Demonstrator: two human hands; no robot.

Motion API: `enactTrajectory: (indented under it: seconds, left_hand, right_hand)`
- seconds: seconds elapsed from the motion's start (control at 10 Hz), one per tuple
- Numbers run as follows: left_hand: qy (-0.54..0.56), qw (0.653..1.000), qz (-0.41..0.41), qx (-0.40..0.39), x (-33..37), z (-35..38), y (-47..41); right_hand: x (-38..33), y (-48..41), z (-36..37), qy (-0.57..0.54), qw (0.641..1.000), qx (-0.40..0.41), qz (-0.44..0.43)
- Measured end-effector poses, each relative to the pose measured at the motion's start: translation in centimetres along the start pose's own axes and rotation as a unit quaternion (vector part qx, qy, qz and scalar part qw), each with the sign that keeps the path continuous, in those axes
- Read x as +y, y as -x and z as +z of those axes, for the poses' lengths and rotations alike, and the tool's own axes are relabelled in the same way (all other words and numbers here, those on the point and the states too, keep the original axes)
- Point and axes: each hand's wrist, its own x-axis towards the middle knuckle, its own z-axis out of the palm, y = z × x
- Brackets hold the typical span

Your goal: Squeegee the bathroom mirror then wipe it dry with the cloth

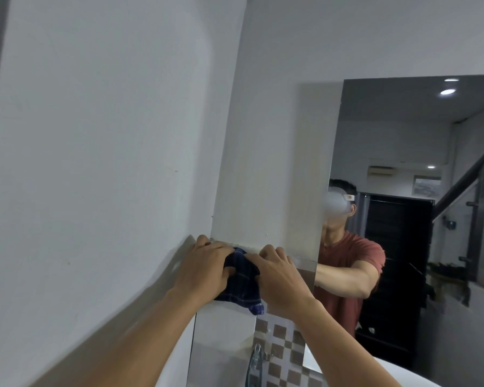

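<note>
Two bare hands, left hand and right hand, are gripping a bunched dark blue checked cloth | pressing it near the wall mirror's left edge | risk: the wad is leaving streaks, or slipping loose.

left: plain white wall hems the corner | ahead: large frameless wall mirror, glass open to the right | below: chrome fitting, possibly a tap, near checkered tiles

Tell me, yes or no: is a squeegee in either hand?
No: both the left hand and right hand grip only the dark cloth.
</note>
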Motion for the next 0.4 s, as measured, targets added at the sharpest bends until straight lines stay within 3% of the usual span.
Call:
enactTrajectory:
  seconds: [0.4]
  left_hand:
    - [0.051,0.998,0.004,0.043,0.2,-0.4,1.1]
  right_hand:
    - [-0.3,2.3,-0.7,-0.124,0.99,0.052,0.039]
